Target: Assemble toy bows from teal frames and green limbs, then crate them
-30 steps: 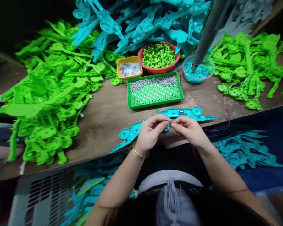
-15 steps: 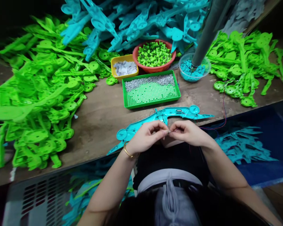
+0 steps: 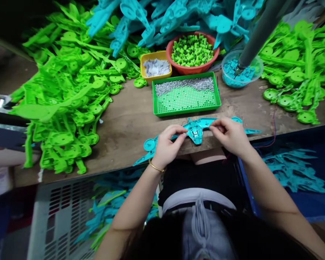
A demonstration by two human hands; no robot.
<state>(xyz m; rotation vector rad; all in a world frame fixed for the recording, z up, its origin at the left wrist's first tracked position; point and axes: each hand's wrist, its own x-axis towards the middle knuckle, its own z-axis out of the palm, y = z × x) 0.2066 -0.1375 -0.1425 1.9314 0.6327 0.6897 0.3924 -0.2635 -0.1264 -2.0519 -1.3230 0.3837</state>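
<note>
A turquoise plastic shell half, long and wing-shaped with round cups towards its ends, lies hollow side up along the table's front edge. My left hand is at the left of its middle block, thumb and forefinger pinched together. Whatever they hold is too small to make out. On the other side of the block, my right hand pinches what looks like a thin wire running across the shell. Both hands cover parts of the shell's arms.
Behind the shell stand a green tray of small metal screws, a yellow tub, a red bowl of green pieces and a clear tub. Green parts heap at left; a grey pole slants down at right.
My hands have moved apart from where they met in front of the shell, and now reach over it on either side of its middle. The view has shifted too.
</note>
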